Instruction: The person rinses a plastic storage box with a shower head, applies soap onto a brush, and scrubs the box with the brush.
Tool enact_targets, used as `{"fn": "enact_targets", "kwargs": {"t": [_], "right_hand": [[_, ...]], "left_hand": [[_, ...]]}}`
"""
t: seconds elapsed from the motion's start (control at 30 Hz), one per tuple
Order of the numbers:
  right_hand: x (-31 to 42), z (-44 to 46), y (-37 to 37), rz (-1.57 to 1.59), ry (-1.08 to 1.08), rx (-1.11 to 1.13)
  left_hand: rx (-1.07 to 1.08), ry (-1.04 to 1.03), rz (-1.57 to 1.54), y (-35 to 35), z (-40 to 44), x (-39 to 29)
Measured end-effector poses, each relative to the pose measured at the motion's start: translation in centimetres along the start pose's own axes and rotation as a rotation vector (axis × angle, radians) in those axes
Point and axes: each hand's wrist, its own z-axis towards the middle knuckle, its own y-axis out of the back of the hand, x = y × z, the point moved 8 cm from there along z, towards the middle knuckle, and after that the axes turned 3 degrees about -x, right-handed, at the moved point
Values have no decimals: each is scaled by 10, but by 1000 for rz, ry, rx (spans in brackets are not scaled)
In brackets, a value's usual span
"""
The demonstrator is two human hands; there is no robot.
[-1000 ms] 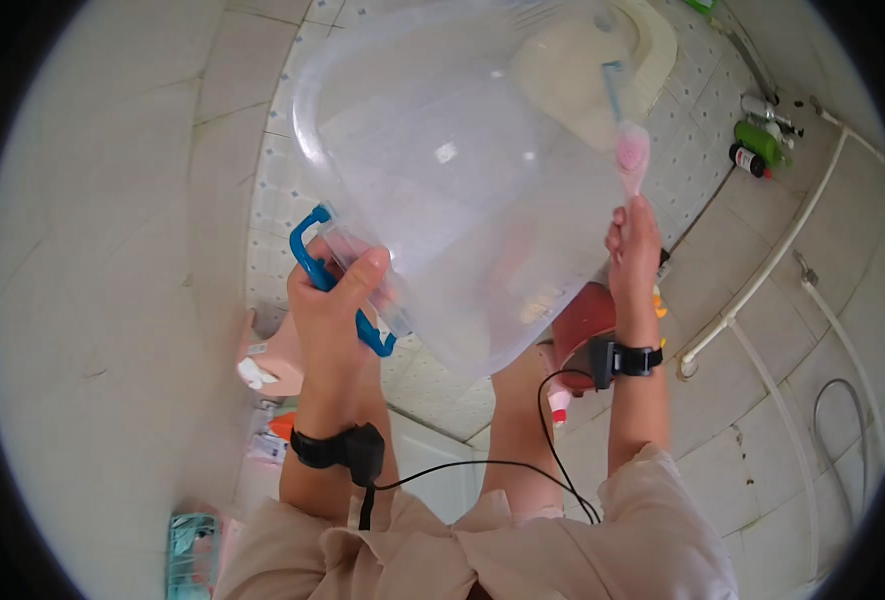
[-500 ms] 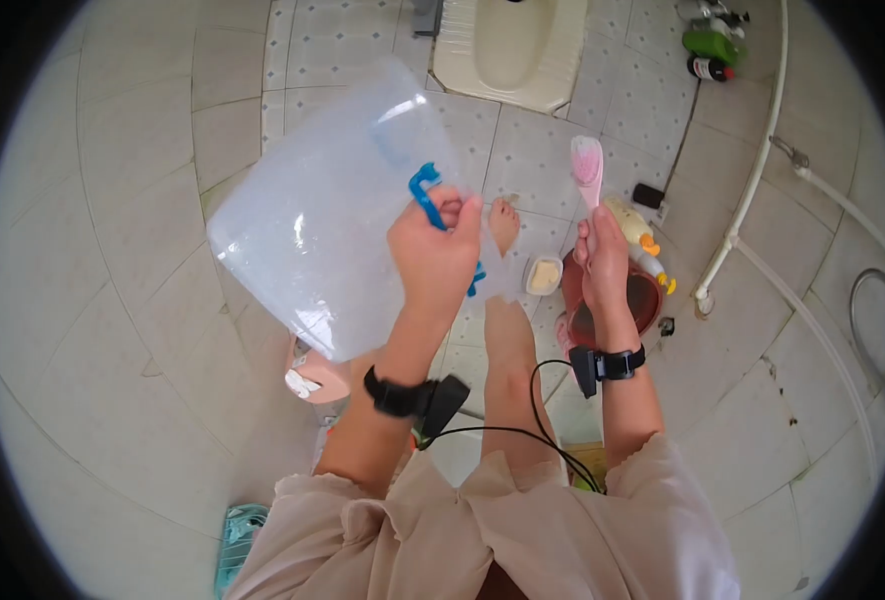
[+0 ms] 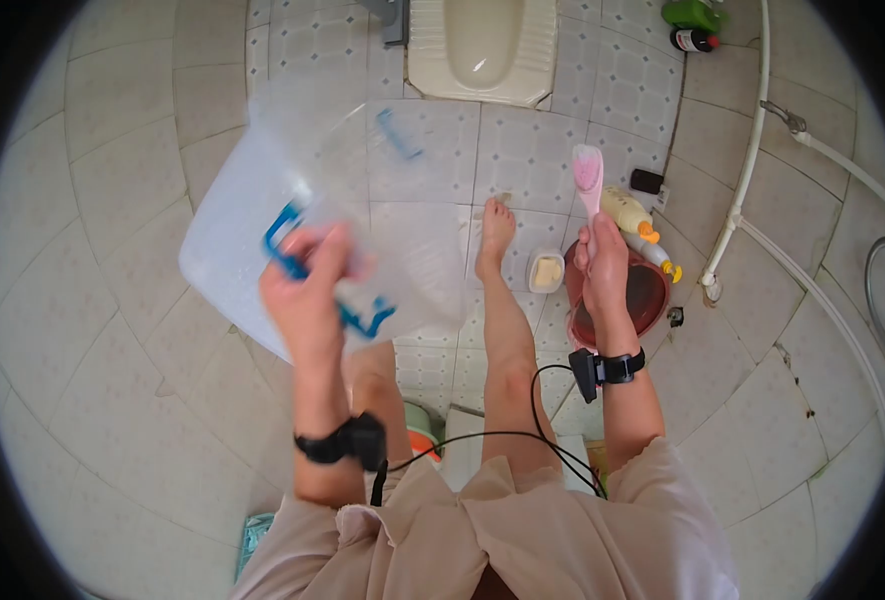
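My left hand (image 3: pixel 312 275), blurred by motion, is closed round the blue handle (image 3: pixel 284 240) of a large clear plastic box (image 3: pixel 232 225). The box hangs tilted at the left, and a second blue handle shows through its wall. Off to the right, my right hand (image 3: pixel 604 250) grips a pink brush (image 3: pixel 589 175) by its handle, with the brush head pointing up and away from me. The brush does not touch the box.
A squat toilet (image 3: pixel 482 50) lies at the top. Soap in a white dish (image 3: pixel 545 271), a red basin (image 3: pixel 637 300) and pump bottles (image 3: pixel 627 212) are at the right. White pipes (image 3: pixel 747 150) run along the right wall.
The clear box has swung from in front of me to the left and turned, still in my left hand. My right hand has shifted slightly, with the brush still upright in it.
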Motion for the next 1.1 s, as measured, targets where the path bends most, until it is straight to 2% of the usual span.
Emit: {"fn": "enact_targets", "kwargs": {"t": [0.1, 0.2, 0.23, 0.3, 0.37, 0.5, 0.57, 0.67, 0.73, 0.77, 0.83, 0.9, 0.93, 1.03, 1.1], "right_hand": [[10, -3, -15, -28, 50, 24], [22, -2, -49, -101, 121, 92], [27, 2, -64, -144, 151, 116], [28, 9, -96, -195, 154, 133], [16, 31, -129, -251, 161, 154], [-52, 112, -179, -365, 76, 178], [-91, 163, -192, -430, 76, 158], [-134, 252, -205, -592, 207, 119], [-121, 280, -229, -1043, 820, -17], [-117, 297, -242, -1053, 830, -16], [-99, 314, -262, -1285, 1015, -231], [-92, 345, -284, -1357, 965, -231], [-102, 355, -288, -1427, 906, -242], [-169, 336, -324, -1358, 799, -154], [-237, 295, -342, -1329, 932, -16]], "left_hand": [[-149, 52, -191, 70, -4, 19], [-220, 84, -91, 125, 20, 89], [-258, 151, -100, 134, 33, 115], [-299, 236, -116, 146, 57, 184], [-253, 297, -127, 145, 78, 261], [-183, 369, -184, 109, 98, 347], [-242, 441, -335, 90, 100, 358], [-198, 407, -349, 81, 107, 391], [-177, 416, -335, 87, 105, 412], [-177, 419, -349, 85, 107, 412], [-153, 339, -355, 84, 109, 401], [-189, 354, -386, 82, 112, 393], [-169, 409, -291, 81, 109, 394], [-151, 496, -125, 80, 106, 401], [-142, 486, -92, 76, 106, 393]]}}
